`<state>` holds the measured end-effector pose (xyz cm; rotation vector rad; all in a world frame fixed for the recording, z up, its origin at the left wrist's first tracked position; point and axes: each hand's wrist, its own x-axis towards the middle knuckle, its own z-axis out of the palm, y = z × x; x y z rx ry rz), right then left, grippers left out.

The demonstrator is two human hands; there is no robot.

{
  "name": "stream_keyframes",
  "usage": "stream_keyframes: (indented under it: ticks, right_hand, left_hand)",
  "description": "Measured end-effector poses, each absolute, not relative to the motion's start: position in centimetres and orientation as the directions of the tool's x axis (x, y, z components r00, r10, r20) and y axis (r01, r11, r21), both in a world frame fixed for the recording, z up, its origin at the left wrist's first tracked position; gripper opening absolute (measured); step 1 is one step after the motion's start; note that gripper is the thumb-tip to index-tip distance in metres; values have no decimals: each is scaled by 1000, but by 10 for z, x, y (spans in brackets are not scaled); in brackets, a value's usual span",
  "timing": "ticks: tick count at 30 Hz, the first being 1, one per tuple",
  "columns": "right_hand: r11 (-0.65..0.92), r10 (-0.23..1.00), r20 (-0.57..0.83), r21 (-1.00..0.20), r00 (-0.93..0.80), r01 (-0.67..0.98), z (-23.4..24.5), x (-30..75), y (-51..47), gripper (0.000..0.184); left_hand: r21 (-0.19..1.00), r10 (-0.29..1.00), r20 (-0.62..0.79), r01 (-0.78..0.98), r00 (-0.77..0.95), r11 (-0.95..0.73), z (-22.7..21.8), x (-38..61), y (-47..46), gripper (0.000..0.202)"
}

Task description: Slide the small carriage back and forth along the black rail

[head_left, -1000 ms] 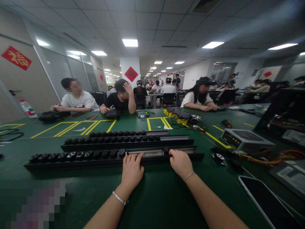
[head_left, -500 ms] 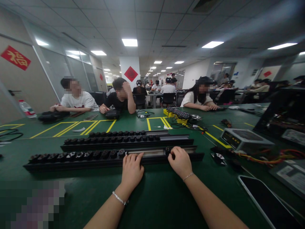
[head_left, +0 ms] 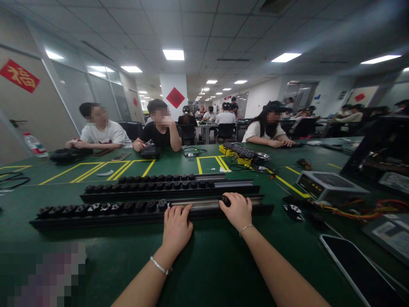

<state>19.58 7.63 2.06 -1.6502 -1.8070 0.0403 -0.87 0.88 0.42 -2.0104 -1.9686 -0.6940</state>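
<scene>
The two hands are well apart on the front rail [head_left: 111, 224], a long black channel lying across the worktop [head_left: 211, 273]. The right hand [head_left: 236, 209], near the front rail's right end, has its fingers closed about a small black block [head_left: 226, 201] at the channel. The left hand [head_left: 177, 226] lies over the front rail's near edge, right of its middle, fingers slightly spread; whether it grips the rail cannot be told. Each wrist wears a bracelet.

A row of black blocks [head_left: 107, 208] fills the front rail from its left end to just beside the left hand; between the hands its bare silvery strip [head_left: 204, 204] shows. Just behind the front rail lie a middle rail [head_left: 134, 198] and a far rail [head_left: 211, 176], both carrying similar rows.

To the right of the front rail stands a metal-cased box [head_left: 329, 187], with coloured wires [head_left: 354, 216] near it; nearer the camera lies a phone [head_left: 358, 264]. Well behind the front rail, yellow tape lines [head_left: 212, 158] mark the worktop, and three people sit beyond: one in a white shirt [head_left: 110, 134], one in a black shirt [head_left: 164, 135], one wearing a dark headset [head_left: 273, 106].
</scene>
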Motion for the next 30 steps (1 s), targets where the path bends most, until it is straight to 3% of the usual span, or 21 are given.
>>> stream_keyframes:
  ticks: [21,30]
  right_hand:
    - [149,905,419,-484,79,862,25,198,76,22]
    - [122,893,436,-475,113,872,24,202,76,33]
  left_hand:
    - [159,881,473,985,-18,-65,7,-9,7,50]
    - [154,877,480,986,-19,-62,6,-8,7,50]
